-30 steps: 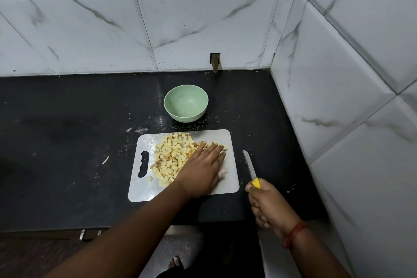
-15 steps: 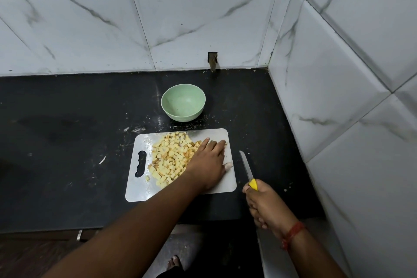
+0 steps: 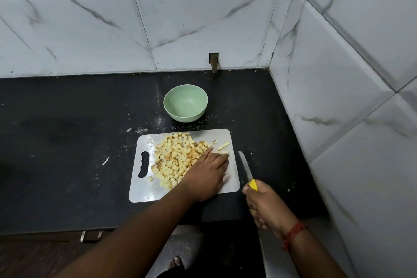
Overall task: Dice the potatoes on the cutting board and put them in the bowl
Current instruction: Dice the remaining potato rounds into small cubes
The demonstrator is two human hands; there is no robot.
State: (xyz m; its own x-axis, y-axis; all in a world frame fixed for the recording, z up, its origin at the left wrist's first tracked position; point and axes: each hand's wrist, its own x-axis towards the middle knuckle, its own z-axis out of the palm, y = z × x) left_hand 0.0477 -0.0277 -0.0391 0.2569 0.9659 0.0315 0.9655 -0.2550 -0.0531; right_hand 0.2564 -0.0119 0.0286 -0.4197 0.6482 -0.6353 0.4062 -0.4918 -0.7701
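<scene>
A pile of diced yellow potato (image 3: 174, 159) covers the middle of the white cutting board (image 3: 144, 192). My left hand (image 3: 207, 175) lies flat on the board's right half, fingers straight against the pile's right edge. A single uncut potato stick (image 3: 223, 146) lies near the board's top right corner. My right hand (image 3: 267, 206) grips the yellow handle of a small knife (image 3: 246, 168), whose blade points away just off the board's right edge. The pale green bowl (image 3: 185, 103) stands beyond the board with nothing visible in it.
The black counter (image 3: 67, 142) runs to the left, with white specks around the board. Marble-tiled walls close the back and the right side (image 3: 338, 88). The counter's front edge is just below the board, and a foot shows on the floor beneath.
My left hand has shifted a little on the board against the pile, uncovering a potato stick at the top right. The knife hand has hardly moved.
</scene>
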